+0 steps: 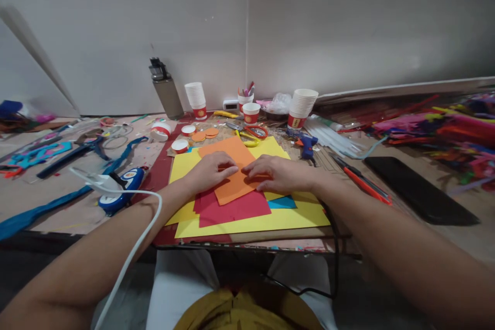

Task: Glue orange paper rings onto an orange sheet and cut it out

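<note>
Noting, far left on the desk point(23, 193), a blue-and-white tool point(121, 191), with a white cable point(160, 203) looping close by. Moving right: orange discs point(199, 136) behind the stacked paper. Then left hand point(211, 169), over the left side of an orange sheet point(237, 183); thumb and fingers parted, with no grip visible. Sheet askew on a red sheet point(234, 211), yellow sheets point(309, 219) underneath. Opposite, right hand point(280, 171), over the sheet's right edge; fingers bent, likewise parted, without any visible pinch. Judging the step in hand as steadying or lining up the orange sheet. Calls next, probably, for pressing down with one hand and closing the other's fingers on an edge, without dragging the red sheet along. Farther right, apart from both hands: blue glue gun point(308, 147), red-handled tool point(365, 184), black phone point(419, 188).
</note>
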The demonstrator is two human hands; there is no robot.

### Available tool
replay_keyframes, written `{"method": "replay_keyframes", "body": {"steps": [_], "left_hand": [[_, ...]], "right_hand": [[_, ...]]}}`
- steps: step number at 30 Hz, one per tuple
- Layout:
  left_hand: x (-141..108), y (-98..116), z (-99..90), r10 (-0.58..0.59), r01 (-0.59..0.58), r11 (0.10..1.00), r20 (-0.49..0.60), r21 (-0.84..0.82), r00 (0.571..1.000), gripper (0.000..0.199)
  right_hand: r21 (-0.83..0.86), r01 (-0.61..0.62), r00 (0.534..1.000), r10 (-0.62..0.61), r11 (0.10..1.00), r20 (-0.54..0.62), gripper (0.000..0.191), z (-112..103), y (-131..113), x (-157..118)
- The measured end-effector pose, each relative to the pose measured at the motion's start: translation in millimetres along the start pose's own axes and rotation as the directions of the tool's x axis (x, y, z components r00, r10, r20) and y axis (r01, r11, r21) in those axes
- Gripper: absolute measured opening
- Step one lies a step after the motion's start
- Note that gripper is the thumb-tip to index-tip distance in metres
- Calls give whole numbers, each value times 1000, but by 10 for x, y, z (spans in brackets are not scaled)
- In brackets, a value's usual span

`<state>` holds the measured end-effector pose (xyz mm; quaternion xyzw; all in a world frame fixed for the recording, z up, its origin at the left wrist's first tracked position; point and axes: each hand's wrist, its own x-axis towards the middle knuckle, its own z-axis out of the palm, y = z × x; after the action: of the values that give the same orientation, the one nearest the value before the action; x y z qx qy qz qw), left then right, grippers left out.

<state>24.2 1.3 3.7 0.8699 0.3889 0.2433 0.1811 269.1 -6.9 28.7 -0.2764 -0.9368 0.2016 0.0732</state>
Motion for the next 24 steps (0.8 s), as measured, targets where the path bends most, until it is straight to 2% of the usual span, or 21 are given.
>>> {"method": "replay_keyframes", "body": {"steps": [6, 10, 14, 19, 22, 24], "left_hand": [[-19, 70, 16, 13, -9, 999, 84, -39, 996, 26], [-38, 115, -10, 36, -27, 996, 101, -87, 994, 27], [-66, 138, -60, 24, -12, 997, 168, -73, 985, 30], [-55, 103, -152, -27, 9, 998, 318, 59, 948, 24], [-35, 49, -214, -65, 40, 995, 313, 87, 948, 23], [-28, 3, -251, -92, 67, 993, 268, 102, 959, 22]], "right_hand": [[79, -78, 996, 81, 994, -28, 21, -20, -23, 3], [70, -100, 989, 107, 993, -98, 12, 29, -40, 13], [-4, -194, 954, 187, 981, -233, 17, 108, -82, 49], [-34, -264, 931, 245, 964, -270, 16, 204, -115, 120], [4, -291, 907, 278, 957, -317, 16, 198, -90, 137], [27, -345, 860, 328, 938, -391, 18, 125, -51, 112]]}}
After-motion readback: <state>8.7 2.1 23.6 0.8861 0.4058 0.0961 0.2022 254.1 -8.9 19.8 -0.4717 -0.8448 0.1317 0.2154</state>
